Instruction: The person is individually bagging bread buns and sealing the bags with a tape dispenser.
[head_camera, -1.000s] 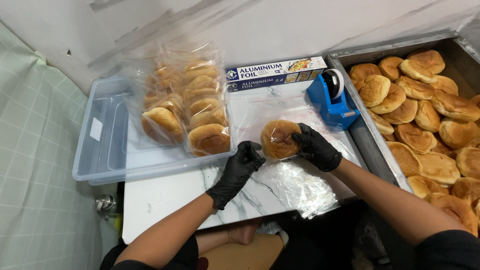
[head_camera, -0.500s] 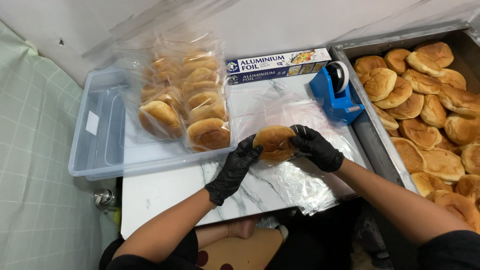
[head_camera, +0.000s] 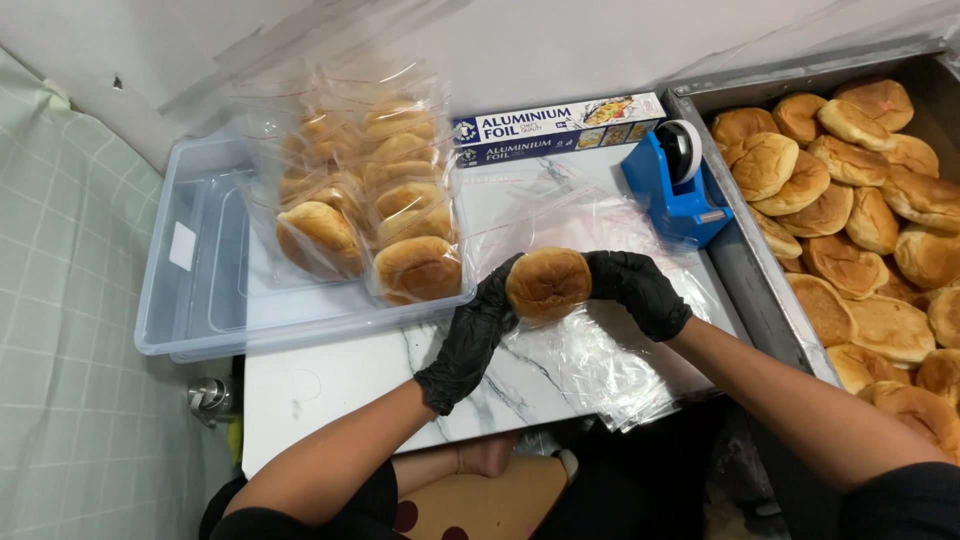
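Note:
A round golden bun is held between both my black-gloved hands above a stack of clear plastic bags on the marble-patterned counter. My left hand grips the bun's left side, and my right hand grips its right side. A thin clear film seems to lie around the bun; I cannot tell whether it is inside a bag.
A clear plastic bin at the left holds several bagged buns standing in rows. A foil box lies at the back, a blue tape dispenser beside it. A metal tray of loose buns fills the right.
The bun has stayed between my hands and now sits slightly higher and more level; the view has shifted a little.

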